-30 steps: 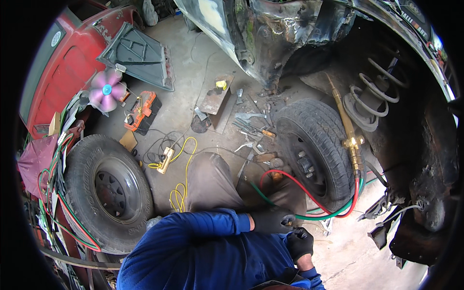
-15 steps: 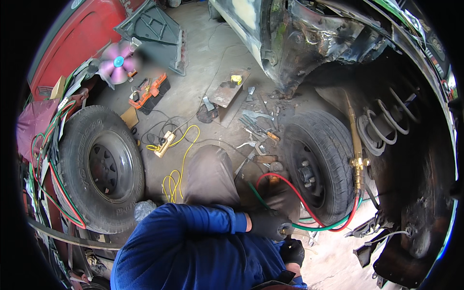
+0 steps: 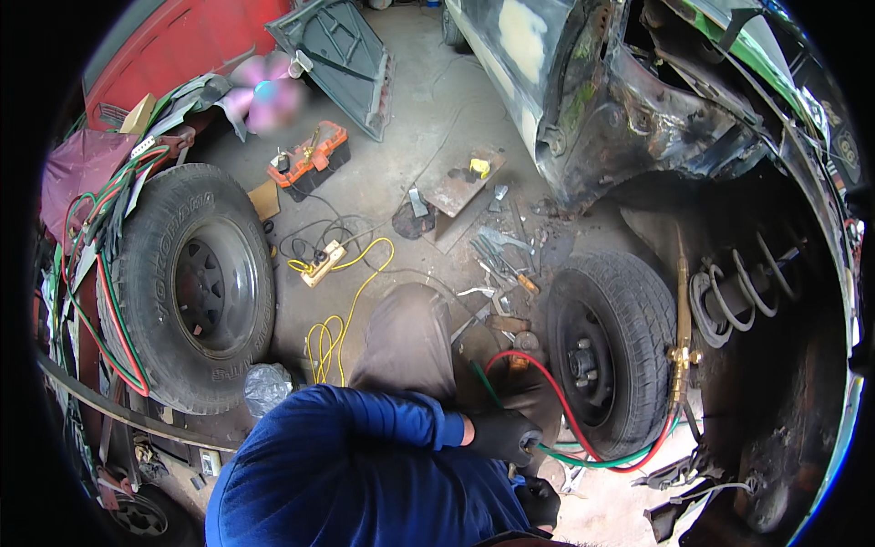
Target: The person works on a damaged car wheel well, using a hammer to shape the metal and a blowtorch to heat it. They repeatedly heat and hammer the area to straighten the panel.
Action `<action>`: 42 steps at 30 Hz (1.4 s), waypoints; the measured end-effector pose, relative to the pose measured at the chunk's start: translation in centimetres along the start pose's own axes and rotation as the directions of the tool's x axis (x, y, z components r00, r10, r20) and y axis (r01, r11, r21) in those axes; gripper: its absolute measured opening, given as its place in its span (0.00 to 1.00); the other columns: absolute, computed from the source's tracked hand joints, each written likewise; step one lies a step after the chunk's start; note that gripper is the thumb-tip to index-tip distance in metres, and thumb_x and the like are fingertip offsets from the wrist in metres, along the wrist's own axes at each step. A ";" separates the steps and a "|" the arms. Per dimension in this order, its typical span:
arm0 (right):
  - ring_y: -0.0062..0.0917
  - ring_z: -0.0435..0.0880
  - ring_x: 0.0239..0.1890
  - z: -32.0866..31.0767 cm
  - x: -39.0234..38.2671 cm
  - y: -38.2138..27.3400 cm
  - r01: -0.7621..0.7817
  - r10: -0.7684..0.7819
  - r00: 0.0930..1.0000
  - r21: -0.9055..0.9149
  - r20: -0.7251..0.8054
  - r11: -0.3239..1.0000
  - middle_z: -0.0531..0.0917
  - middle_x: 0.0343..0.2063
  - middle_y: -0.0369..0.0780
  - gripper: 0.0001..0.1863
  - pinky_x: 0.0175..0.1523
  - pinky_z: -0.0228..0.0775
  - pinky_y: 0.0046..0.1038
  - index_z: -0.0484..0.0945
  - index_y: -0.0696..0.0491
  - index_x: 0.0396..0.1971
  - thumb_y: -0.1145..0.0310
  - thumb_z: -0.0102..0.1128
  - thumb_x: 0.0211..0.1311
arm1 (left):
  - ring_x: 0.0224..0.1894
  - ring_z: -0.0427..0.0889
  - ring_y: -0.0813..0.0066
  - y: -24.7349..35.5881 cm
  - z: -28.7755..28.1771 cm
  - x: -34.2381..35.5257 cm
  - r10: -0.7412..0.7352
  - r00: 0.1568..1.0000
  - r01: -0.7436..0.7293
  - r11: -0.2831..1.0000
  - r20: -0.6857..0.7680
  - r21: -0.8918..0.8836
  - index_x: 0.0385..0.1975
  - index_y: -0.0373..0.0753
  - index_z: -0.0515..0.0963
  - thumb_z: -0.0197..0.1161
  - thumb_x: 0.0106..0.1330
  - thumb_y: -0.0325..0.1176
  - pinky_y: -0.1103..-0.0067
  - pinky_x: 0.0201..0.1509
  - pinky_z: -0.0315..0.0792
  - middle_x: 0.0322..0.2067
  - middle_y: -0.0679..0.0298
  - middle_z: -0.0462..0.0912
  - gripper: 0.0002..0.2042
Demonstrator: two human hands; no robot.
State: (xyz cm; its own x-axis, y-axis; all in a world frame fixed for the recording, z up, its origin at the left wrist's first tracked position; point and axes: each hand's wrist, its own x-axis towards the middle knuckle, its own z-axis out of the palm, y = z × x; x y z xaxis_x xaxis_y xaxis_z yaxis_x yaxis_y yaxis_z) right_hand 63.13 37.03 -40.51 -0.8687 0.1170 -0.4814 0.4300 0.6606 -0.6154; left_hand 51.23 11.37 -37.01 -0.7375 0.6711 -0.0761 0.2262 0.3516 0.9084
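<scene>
Both of my hands wear black gloves. My left hand (image 3: 498, 436) crosses in front of my body, its fingers curled round a small thing I cannot make out. A green hose (image 3: 583, 462) runs close by this hand; whether the hand grips it is unclear. Just below, my right hand (image 3: 540, 502) is partly hidden by my blue sleeve, its fingers bent and their hold unclear. To the right, a brass gas torch (image 3: 680, 351) stands upright beside the mounted wheel (image 3: 606, 351), with the green hose and a red hose (image 3: 552, 383) at its lower end.
A rusty car body (image 3: 638, 137) with a coil spring (image 3: 738, 296) fills the right. Hand tools (image 3: 497, 255), a metal block (image 3: 456, 196) and an orange toolbox (image 3: 310, 159) lie ahead. A loose tyre (image 3: 146, 301), a yellow cord (image 3: 346, 319) and a spinning fan (image 3: 264, 91) are at left.
The view has shifted, so the scene sits further right and lower. My right hand has moved down and slightly left, away from my left hand, which stays curled.
</scene>
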 end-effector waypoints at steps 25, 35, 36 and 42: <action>0.45 0.80 0.48 -0.5 0.8 -1.9 0.669 -0.716 0.635 -0.257 -0.290 0.697 0.82 0.39 0.44 0.09 0.58 0.70 0.49 0.81 0.54 0.35 0.72 0.71 0.56 | 0.28 0.82 0.71 -3.0 2.6 1.7 -0.535 0.845 0.413 0.657 -0.004 -0.631 0.36 0.35 0.86 0.75 0.73 0.41 0.67 0.35 0.76 0.24 0.64 0.85 0.13; 0.45 0.78 0.55 -2.1 1.9 -2.0 0.716 -0.801 0.579 -0.376 -0.150 0.588 0.82 0.46 0.44 0.11 0.63 0.66 0.52 0.83 0.53 0.39 0.75 0.71 0.55 | 0.22 0.83 0.67 -2.5 1.3 0.9 -0.520 0.854 0.362 0.628 -0.025 -0.689 0.36 0.35 0.86 0.75 0.69 0.39 0.65 0.29 0.80 0.23 0.62 0.83 0.12; 0.45 0.78 0.56 -2.3 1.9 -1.9 0.716 -0.815 0.558 -0.407 -0.156 0.568 0.82 0.47 0.44 0.11 0.63 0.66 0.52 0.83 0.53 0.39 0.75 0.70 0.55 | 0.22 0.83 0.67 -2.2 0.8 0.6 -0.544 0.839 0.373 0.563 0.008 -0.737 0.37 0.35 0.86 0.75 0.69 0.39 0.65 0.28 0.80 0.23 0.62 0.83 0.12; 0.47 0.79 0.55 -4.9 2.6 0.4 0.546 -0.660 0.718 -0.411 -0.219 0.730 0.82 0.46 0.48 0.11 0.63 0.69 0.50 0.82 0.56 0.40 0.77 0.70 0.56 | 0.25 0.87 0.73 1.5 -4.2 -2.9 -0.576 0.817 0.332 0.519 -0.035 -0.788 0.40 0.38 0.85 0.71 0.73 0.39 0.73 0.30 0.83 0.27 0.64 0.85 0.10</action>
State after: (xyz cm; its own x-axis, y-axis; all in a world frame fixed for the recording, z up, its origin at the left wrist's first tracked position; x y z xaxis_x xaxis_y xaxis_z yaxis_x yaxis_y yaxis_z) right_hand 59.84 41.22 -38.91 -0.9618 -0.1899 0.1972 -0.2613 0.8511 -0.4553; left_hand 51.04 7.17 -33.66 -0.7549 0.3228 -0.5709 -0.6289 -0.1094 0.7698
